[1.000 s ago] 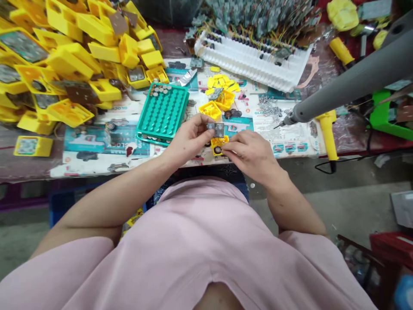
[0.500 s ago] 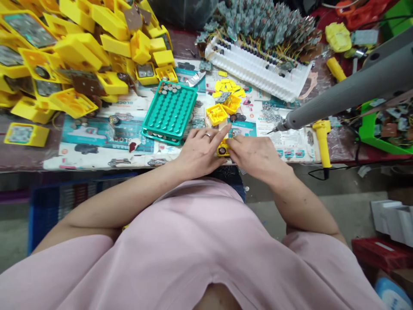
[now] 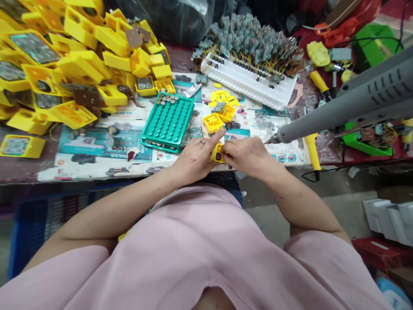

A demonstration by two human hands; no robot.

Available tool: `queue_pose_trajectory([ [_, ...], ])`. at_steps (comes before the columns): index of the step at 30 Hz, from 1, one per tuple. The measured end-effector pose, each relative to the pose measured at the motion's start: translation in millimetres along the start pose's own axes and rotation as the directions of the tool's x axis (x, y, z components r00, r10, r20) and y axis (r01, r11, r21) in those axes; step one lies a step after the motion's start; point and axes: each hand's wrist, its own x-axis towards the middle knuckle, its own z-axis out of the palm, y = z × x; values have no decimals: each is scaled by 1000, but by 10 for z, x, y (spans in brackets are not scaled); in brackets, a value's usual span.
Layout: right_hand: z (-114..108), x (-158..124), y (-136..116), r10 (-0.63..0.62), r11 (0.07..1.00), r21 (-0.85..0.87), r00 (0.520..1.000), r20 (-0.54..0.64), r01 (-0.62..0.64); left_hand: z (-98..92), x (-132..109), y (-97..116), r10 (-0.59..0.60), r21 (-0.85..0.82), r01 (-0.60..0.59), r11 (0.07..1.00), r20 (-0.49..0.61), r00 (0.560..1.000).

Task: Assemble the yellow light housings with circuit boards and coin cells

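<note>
Between my two hands, at the table's front edge, is a small yellow plastic housing (image 3: 217, 153) with a dark round part in it. My left hand (image 3: 199, 156), with a ring on one finger, grips it from the left, index finger stretched along the top. My right hand (image 3: 243, 156) pinches at its right side; the fingertips partly hide what they press. Just beyond lie open yellow housings (image 3: 213, 123) and a heap of small yellow pieces (image 3: 222, 98). Left of these sits a green tray (image 3: 167, 120) with round metal cells in its far rows.
A large pile of yellow housings (image 3: 80, 64) covers the left. Behind stands a white rack (image 3: 245, 82) with wired circuit boards (image 3: 248, 41). A grey electric screwdriver (image 3: 335, 99) slants in from the right above loose screws (image 3: 264, 120). A yellow-handled tool (image 3: 312, 153) lies at the right edge.
The view has shifted slightly, so the table items sit a little differently. Both hands stay on the yellow housing, which appears a bit more tilted and slightly farther left.
</note>
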Motion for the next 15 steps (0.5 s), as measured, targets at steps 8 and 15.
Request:
queue_pose_trajectory([
  [8, 238, -170, 131, 137, 982, 189, 736, -663, -13, -137, 24, 23, -197, 5, 200, 980, 201, 960],
  [15, 391, -175, 76, 606, 770, 621, 474, -639, -146, -475, 529, -303, -81, 89, 63, 994, 222, 972],
])
